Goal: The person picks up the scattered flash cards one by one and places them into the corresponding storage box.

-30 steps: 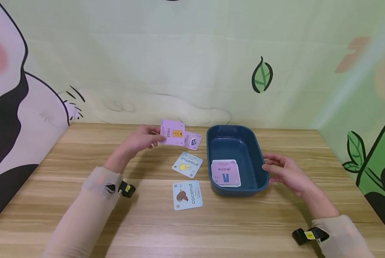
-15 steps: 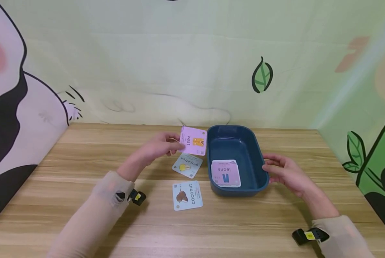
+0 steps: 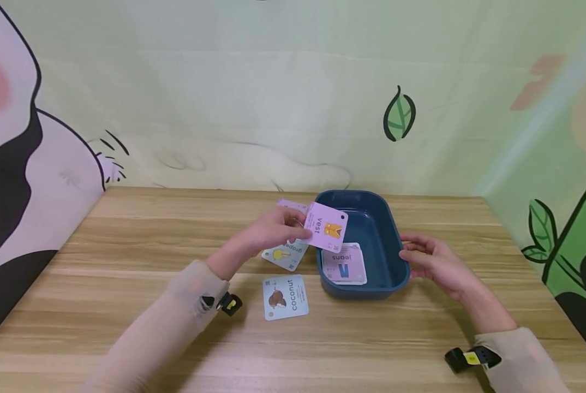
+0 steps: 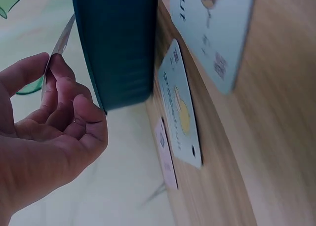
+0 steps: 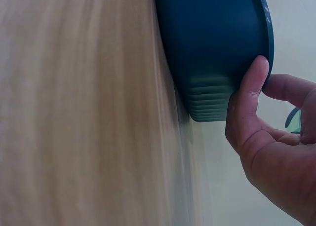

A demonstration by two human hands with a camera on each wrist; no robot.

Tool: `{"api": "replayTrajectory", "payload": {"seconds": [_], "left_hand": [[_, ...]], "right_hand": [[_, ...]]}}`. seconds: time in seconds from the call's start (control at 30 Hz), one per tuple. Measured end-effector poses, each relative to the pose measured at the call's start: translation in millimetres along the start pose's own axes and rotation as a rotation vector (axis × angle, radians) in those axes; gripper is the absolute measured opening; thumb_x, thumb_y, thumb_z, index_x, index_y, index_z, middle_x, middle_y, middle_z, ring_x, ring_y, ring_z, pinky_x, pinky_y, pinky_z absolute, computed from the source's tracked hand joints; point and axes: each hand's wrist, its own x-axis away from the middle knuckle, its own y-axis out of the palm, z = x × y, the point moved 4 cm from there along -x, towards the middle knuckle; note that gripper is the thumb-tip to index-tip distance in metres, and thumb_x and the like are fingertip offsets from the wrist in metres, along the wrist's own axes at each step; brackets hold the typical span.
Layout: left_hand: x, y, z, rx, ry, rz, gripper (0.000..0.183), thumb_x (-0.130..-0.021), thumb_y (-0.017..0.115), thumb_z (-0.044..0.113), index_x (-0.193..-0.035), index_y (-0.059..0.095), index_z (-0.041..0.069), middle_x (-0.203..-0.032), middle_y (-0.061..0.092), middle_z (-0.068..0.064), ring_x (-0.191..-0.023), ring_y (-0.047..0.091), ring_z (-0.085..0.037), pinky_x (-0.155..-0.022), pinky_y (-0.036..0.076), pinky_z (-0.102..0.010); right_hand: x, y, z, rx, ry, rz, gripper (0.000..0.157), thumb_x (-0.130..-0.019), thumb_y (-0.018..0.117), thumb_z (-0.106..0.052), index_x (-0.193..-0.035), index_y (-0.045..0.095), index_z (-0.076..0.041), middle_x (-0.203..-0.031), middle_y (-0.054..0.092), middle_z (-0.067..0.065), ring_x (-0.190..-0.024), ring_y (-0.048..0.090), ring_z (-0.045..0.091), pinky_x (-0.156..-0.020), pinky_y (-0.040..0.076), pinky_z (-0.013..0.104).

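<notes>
My left hand point(image 3: 278, 228) pinches the purple "vest" card point(image 3: 328, 226) between thumb and fingers, over the left rim of the dark blue tub point(image 3: 378, 240). In the left wrist view the card point(image 4: 59, 43) shows edge-on above the tub wall point(image 4: 118, 48). Inside the tub, a purple "jeans" card point(image 3: 343, 265) tops a small stack at the near left. My right hand point(image 3: 432, 262) grips the tub's right rim; the right wrist view has a finger against the outer wall point(image 5: 212, 43) and the thumb at the edge.
Left of the tub lie a blue "coconut" card point(image 3: 285, 297), a "grapefruit" card point(image 3: 283, 255) and a purple card point(image 3: 290, 204), the last two partly hidden by my left hand. Behind the wooden table point(image 3: 175, 338) hangs a printed backdrop point(image 3: 253, 109).
My left hand has carried the "vest" card rightward, from above the other purple card to over the tub's left rim. The right hand and the tub have stayed put.
</notes>
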Motion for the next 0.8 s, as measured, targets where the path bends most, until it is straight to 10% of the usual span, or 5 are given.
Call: {"api": "replayTrajectory", "payload": {"seconds": [0.8], "left_hand": [[-13.0,35.5,24.6,-0.296,0.159,-0.053,0.018,-0.089,0.069,0.019,-0.104,0.070,0.009,-0.087,0.065,0.003,-0.078,0.058,-0.017,-0.060,0.045,-0.025]], "right_hand": [[0.4,-1.4,0.7,-0.001,0.008,0.002,0.054,-0.096,0.059,-0.014,-0.138,0.034,0.010,-0.108,0.049,0.014,-0.082,0.058,0.014,-0.067,0.054,0.033]]}}
